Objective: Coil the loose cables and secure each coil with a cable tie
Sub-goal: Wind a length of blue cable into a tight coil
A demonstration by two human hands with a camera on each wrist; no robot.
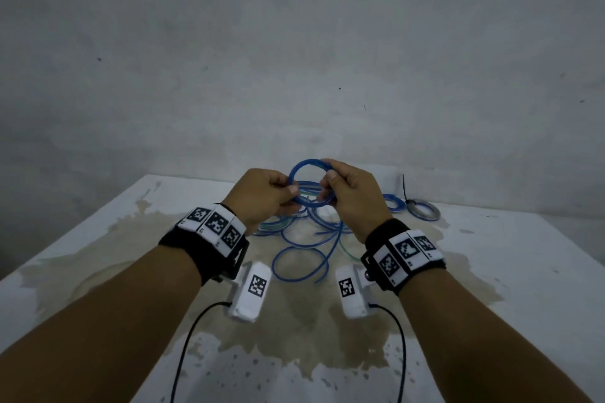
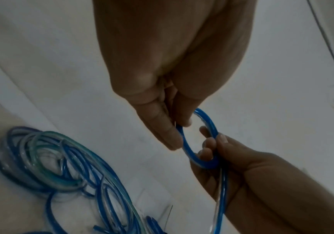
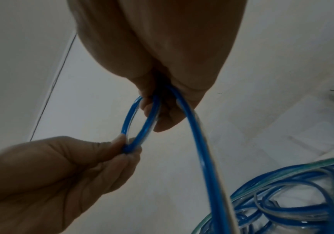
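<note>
The left hand (image 1: 262, 195) pinches the left side of a small blue coil (image 1: 306, 167), held up over the desk (image 1: 491, 271) middle. The right hand (image 1: 352, 193) grips its right side. Loose cable (image 1: 301, 258) lies beneath; a tied coil (image 1: 424, 210) sits near the far right edge.

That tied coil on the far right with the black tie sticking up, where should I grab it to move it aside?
Judging from the head view, take the tied coil by its near rim, coming from above with the right hand. It lies flat on the table, so pinch across the bundled turns, away from the upright cable tie at its far left edge. Both hands now hold the blue coil.
</note>
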